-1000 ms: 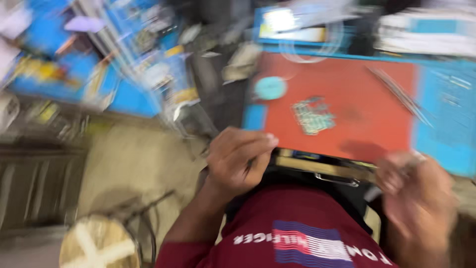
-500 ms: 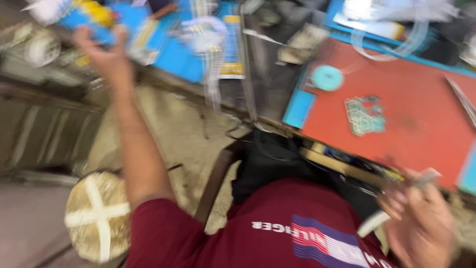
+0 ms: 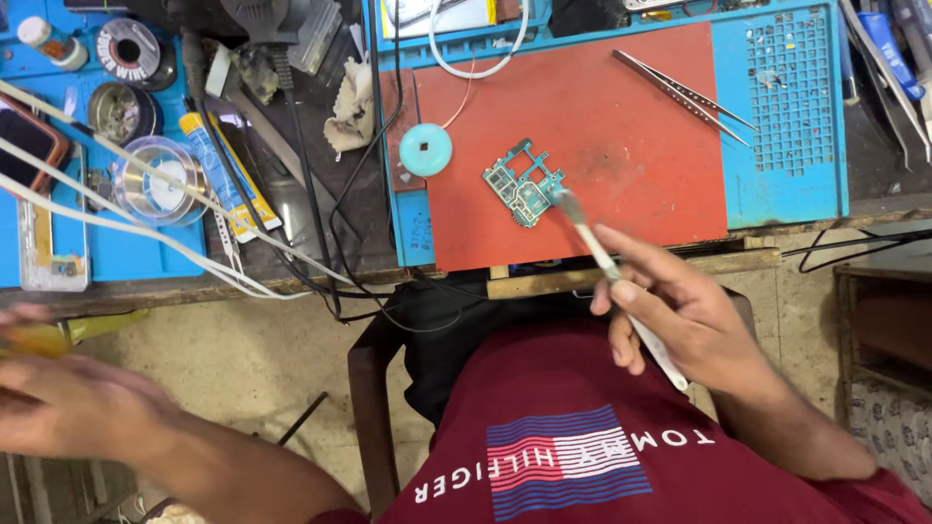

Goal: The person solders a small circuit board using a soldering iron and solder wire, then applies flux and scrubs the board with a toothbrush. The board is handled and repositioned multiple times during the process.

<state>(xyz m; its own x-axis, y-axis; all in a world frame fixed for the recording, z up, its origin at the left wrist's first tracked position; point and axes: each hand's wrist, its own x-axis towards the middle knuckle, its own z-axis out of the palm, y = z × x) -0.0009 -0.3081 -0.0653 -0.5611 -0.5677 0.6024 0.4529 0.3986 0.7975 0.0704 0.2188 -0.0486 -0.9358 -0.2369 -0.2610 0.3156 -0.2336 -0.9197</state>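
Swung down from the far table, the left hand (image 3: 68,408) blurs low, its grasp unclear, something yellow at its fingertips.
Right hand (image 3: 680,311) pinches a light brush (image 3: 607,262), bristles touching the thin, fragile circuit board (image 3: 524,189) on the red mat (image 3: 631,116); best held by its edges.

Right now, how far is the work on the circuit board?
The circuit board already lies bare on the red mat. The right hand holds a brush, bristles touching the board's edge. The blurred left hand is off the bench. The tweezers lie unused.
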